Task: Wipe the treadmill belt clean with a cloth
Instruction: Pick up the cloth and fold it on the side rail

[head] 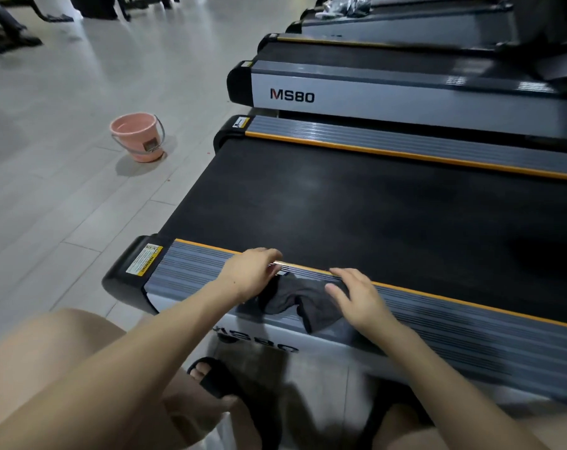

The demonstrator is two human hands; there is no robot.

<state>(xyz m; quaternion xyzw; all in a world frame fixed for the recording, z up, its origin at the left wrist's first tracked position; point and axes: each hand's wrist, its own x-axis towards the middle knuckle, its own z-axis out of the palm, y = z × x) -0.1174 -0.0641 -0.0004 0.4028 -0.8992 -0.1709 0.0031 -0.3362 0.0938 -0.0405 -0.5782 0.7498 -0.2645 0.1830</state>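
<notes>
The black treadmill belt [356, 206] stretches ahead of me between two grey ribbed side rails edged in orange. A dark grey cloth [303, 302] lies crumpled on the near rail [191, 271], hanging partly over its outer side. My left hand [252, 272] rests on the rail at the cloth's left end, fingers curled over the cloth's edge. My right hand [356, 297] lies flat on the cloth's right end with fingers spread. Whether either hand grips the cloth is unclear.
A pink bucket [138, 136] stands on the tiled floor to the left of the treadmill's end. More treadmills [389, 99] stand in a row behind this one. My knees and black sandals [223, 381] are below the near rail.
</notes>
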